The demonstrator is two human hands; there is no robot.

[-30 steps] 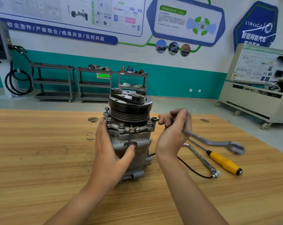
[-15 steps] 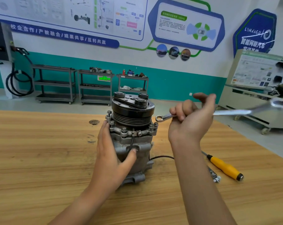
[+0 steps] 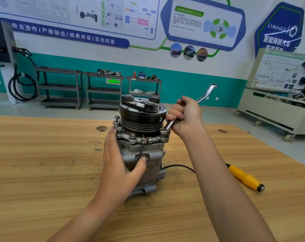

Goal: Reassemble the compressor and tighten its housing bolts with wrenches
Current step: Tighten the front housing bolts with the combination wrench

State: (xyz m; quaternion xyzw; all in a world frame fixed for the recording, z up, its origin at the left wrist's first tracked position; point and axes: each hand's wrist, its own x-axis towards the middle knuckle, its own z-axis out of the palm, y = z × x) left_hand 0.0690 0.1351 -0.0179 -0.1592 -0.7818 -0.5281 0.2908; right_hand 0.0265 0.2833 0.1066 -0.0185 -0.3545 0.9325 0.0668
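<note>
1. While the compressor (image 3: 148,149) stands upright near the middle of the wooden counter (image 3: 43,172), a yellow-handled screwdriver (image 3: 244,178) lies well apart on its right. A black cable (image 3: 179,166) runs from the compressor's base and passes under the right forearm.
2. The left grip (image 3: 120,159) clasps the housing's left side, with the thumb pressed on the front face and the fingers hidden round the back. It covers that flank.
3. The right grip (image 3: 185,117) is curled round the shank of a wrench (image 3: 169,125), close against the right rim of the pulley (image 3: 141,117).
4. The compressor's long axis is vertical, with the black grooved pulley on top and the mounting feet down on the counter.
5. The wrench's ring end sits on a bolt (image 3: 164,131) at the flange's right front corner. Its shank slants up and away to the right, and the far end shows blurred above the knuckles.
6. Broad wood shows to the left and in front of the compressor. The counter's far edge runs just behind it. Beyond that edge, grey shelf carts (image 3: 61,88) line the wall, and a training stand (image 3: 277,95) on castors sits at the far right.
</note>
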